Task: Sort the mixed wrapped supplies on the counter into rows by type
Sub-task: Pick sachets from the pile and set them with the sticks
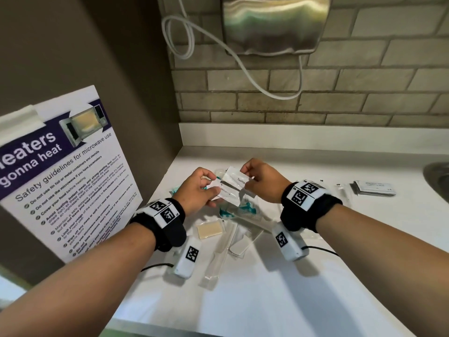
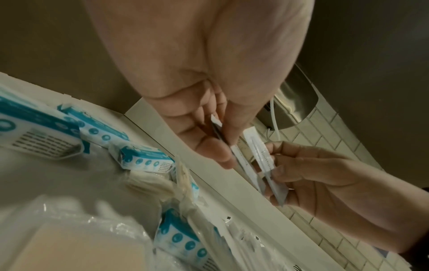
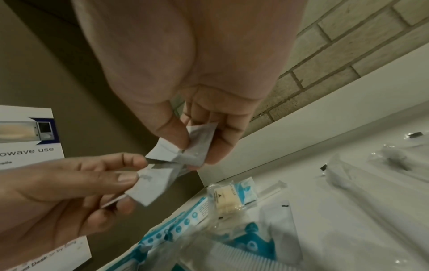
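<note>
Both hands are raised over the pile of wrapped supplies on the white counter (image 1: 279,276). My left hand (image 1: 211,189) pinches one white toothpaste sachet (image 1: 228,194) by its left end. My right hand (image 1: 246,178) pinches a second white toothpaste sachet (image 1: 233,177) by its right end, just above and behind the first. The two sachets overlap and seem to touch. In the right wrist view, thumb and fingers of my right hand (image 3: 196,146) fold around the upper sachet (image 3: 167,148), while my left hand (image 3: 132,177) holds the lower one (image 3: 150,187).
Below the hands lie teal-printed packets (image 1: 227,212), a wrapped comb (image 1: 250,211), a tan soap bar (image 1: 210,230) and clear toothbrush wrappers (image 1: 217,261). A stack of flat sachets (image 1: 374,189) sits at the right, near a sink rim (image 1: 437,178). A microwave sign (image 1: 60,181) leans at the left.
</note>
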A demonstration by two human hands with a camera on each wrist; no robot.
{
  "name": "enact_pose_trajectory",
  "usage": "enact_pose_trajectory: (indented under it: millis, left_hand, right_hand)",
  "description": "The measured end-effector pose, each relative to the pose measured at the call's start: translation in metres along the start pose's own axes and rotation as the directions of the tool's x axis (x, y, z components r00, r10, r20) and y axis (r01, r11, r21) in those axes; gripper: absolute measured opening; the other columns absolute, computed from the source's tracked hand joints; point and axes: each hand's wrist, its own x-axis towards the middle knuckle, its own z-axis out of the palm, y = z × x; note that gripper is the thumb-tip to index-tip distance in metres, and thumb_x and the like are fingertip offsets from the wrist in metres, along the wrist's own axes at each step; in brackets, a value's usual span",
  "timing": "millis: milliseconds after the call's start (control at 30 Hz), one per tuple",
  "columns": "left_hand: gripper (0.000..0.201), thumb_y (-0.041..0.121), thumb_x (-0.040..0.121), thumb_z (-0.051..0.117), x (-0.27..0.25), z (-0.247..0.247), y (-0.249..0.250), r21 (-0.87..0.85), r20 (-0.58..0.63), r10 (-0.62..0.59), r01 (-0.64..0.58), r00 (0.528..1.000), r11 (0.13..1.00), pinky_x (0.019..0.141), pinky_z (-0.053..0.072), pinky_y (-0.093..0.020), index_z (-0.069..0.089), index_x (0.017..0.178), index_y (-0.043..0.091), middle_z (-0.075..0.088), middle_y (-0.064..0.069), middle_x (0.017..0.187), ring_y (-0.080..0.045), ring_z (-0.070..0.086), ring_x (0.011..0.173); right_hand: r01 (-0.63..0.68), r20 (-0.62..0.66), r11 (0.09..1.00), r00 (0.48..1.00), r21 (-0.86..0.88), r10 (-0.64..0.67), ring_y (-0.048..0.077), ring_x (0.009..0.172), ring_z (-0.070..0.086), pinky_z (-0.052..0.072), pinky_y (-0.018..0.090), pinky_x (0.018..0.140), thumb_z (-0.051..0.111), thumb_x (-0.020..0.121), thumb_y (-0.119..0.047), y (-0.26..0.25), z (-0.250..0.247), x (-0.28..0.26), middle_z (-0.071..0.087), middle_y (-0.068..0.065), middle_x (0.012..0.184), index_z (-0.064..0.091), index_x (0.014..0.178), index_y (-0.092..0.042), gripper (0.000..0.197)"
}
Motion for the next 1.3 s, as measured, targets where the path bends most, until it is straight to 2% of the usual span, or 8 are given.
enact_pose_trajectory:
  millis: [300, 500, 633, 800, 967, 1067, 1200, 1300]
  left_hand:
    - [0.023, -0.001, 0.09, 0.062, 0.004, -0.008, 0.002, -0.178, -0.025, 0.022, -0.026, 0.999, 0.984, 0.056, 0.058, -0.022, 0.054, 0.111, 0.005, 0.071, -0.018, 0.089, -0.018, 0.071, 0.062]
    - [0.013, 0.0, 0.091, 0.061, 0.008, -0.008, -0.001, -0.201, -0.1, 0.026, -0.046, 0.995, 0.979, 0.074, 0.057, -0.031, 0.062, 0.102, 0.006, 0.068, -0.008, 0.083, -0.014, 0.068, 0.065]
    - [0.012, 0.003, 0.092, 0.061, 0.011, -0.005, -0.003, -0.141, -0.1, 0.044, -0.058, 0.994, 0.988, 0.089, 0.054, -0.048, 0.065, 0.099, 0.012, 0.067, -0.01, 0.086, -0.026, 0.059, 0.08]
    - [0.017, 0.002, 0.096, 0.053, 0.014, 0.009, 0.008, -0.25, -0.123, 0.024, -0.054, 0.992, 0.967, 0.072, 0.06, -0.024, 0.062, 0.109, 0.005, 0.055, -0.004, 0.08, -0.021, 0.061, 0.082]
    - [0.014, 0.004, 0.091, 0.063, 0.02, 0.019, 0.011, -0.216, -0.166, 0.043, -0.078, 0.985, 0.973, 0.068, 0.06, -0.022, 0.062, 0.104, 0.008, 0.068, -0.014, 0.101, -0.019, 0.068, 0.081]
    - [0.014, -0.002, 0.091, 0.059, 0.026, 0.018, 0.012, -0.158, -0.232, 0.056, -0.094, 0.971, 0.983, 0.066, 0.06, -0.023, 0.061, 0.102, 0.007, 0.068, -0.016, 0.105, -0.026, 0.068, 0.09]
    - [0.018, -0.003, 0.092, 0.054, 0.037, 0.011, 0.011, -0.006, -0.201, 0.042, -0.044, 0.979, 0.999, 0.075, 0.061, -0.033, 0.061, 0.104, 0.009, 0.069, 0.006, 0.073, -0.018, 0.07, 0.072]
    - [0.023, -0.005, 0.092, 0.049, 0.043, 0.01, 0.019, 0.065, -0.123, 0.017, -0.009, 0.992, 0.998, 0.078, 0.059, -0.041, 0.061, 0.105, 0.01, 0.052, 0.013, 0.045, -0.01, 0.064, 0.05]
  right_hand:
    - [-0.048, 0.077, 0.998, 0.996, -0.045, 0.051, 0.024, 0.071, 0.059, 0.055, 0.042, 0.075, 0.062, 0.083, -0.004, -0.009, 0.015, 0.005, 0.069, 0.017, 0.1, 0.051, 0.087, -0.02, 0.02]
    - [-0.096, 0.097, 0.995, 0.991, 0.014, 0.094, 0.03, 0.079, 0.066, 0.054, 0.041, 0.084, 0.059, 0.084, -0.007, -0.021, 0.025, 0.007, 0.072, 0.021, 0.097, 0.064, 0.089, -0.001, 0.009]
    - [-0.161, -0.013, 0.968, 0.986, 0.192, 0.167, 0.029, 0.083, 0.062, 0.05, 0.038, 0.081, 0.057, 0.085, -0.011, -0.018, 0.027, 0.018, 0.067, 0.018, 0.091, 0.055, 0.072, -0.012, 0.014]
    - [-0.224, 0.01, 0.894, 0.971, 0.388, 0.239, 0.032, 0.076, 0.061, 0.053, 0.058, 0.09, 0.058, 0.081, -0.004, -0.015, 0.024, 0.024, 0.06, 0.011, 0.076, 0.058, 0.075, -0.008, 0.007]
    - [-0.212, 0.044, 0.883, 0.976, 0.419, 0.214, 0.023, 0.066, 0.058, 0.056, 0.052, 0.085, 0.059, 0.088, 0.003, -0.01, 0.017, 0.024, 0.057, 0.011, 0.073, 0.054, 0.073, -0.005, 0.017]
    - [-0.219, 0.015, 0.933, 0.974, 0.285, 0.224, 0.03, 0.078, 0.061, 0.058, 0.049, 0.078, 0.071, 0.081, -0.003, 0.0, 0.012, 0.028, 0.057, 0.014, 0.088, 0.049, 0.101, -0.004, 0.03]
    - [-0.117, -0.159, 0.993, 0.98, 0.023, 0.119, 0.023, 0.081, 0.055, 0.048, 0.026, 0.064, 0.072, 0.079, -0.006, 0.007, -0.009, 0.029, 0.054, 0.004, 0.095, 0.049, 0.113, -0.008, 0.041]
    - [-0.049, -0.06, 0.998, 0.997, -0.039, 0.047, 0.018, 0.076, 0.054, 0.04, 0.019, 0.059, 0.066, 0.084, -0.002, 0.004, -0.025, 0.035, 0.057, 0.003, 0.09, 0.059, 0.098, -0.017, 0.022]
